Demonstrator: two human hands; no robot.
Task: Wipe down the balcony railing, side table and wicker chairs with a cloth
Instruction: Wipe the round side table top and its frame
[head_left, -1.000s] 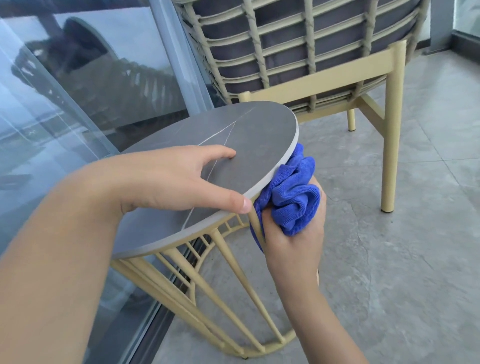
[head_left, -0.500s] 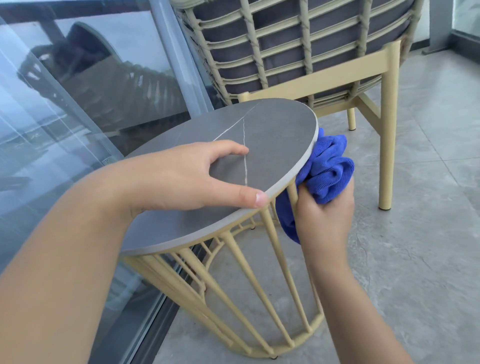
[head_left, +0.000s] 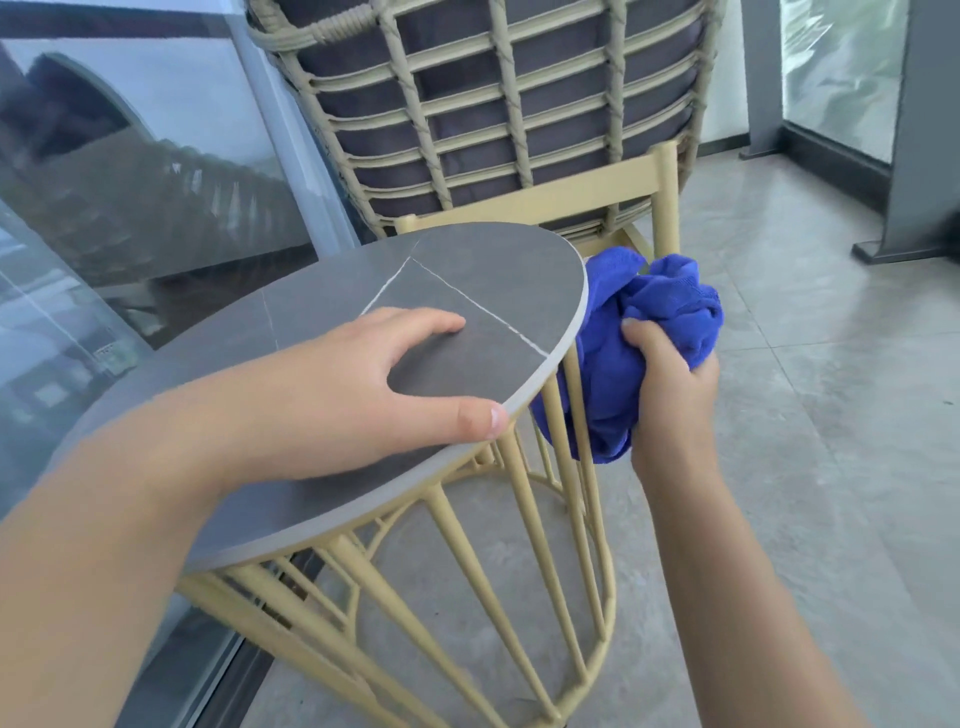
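In the head view, your left hand (head_left: 363, 395) lay spread on the grey top of the side table (head_left: 322, 312), fingers fairly straight and the thumb hooked at the near rim, steadying it. Your right hand (head_left: 670, 384) had its fingers curled round a bunched blue cloth (head_left: 649, 312), which was pressed against the right edge of the table and hung down past the upper part of the yellow bars of its frame (head_left: 519, 545). The wicker chair (head_left: 498, 104), with a dark cushion showing through the weave, stood just beyond the table on the far side. Glass panels (head_left: 156, 182) ran along the left, and the tiled floor (head_left: 831, 415) spread to the right.

The step in hand looked like wiping the table's rim. To do it well, you would want the cloth wrapped over the edge so it touched both the thin side and the underside lip, then run it round the curve in one steady sweep while the left hand held the table from turning or tipping. A flatter fold of cloth would probably clean more evenly than a tight bunch. The bars below seemed a sensible next stretch.

No brand, label or readable writing showed on anything.
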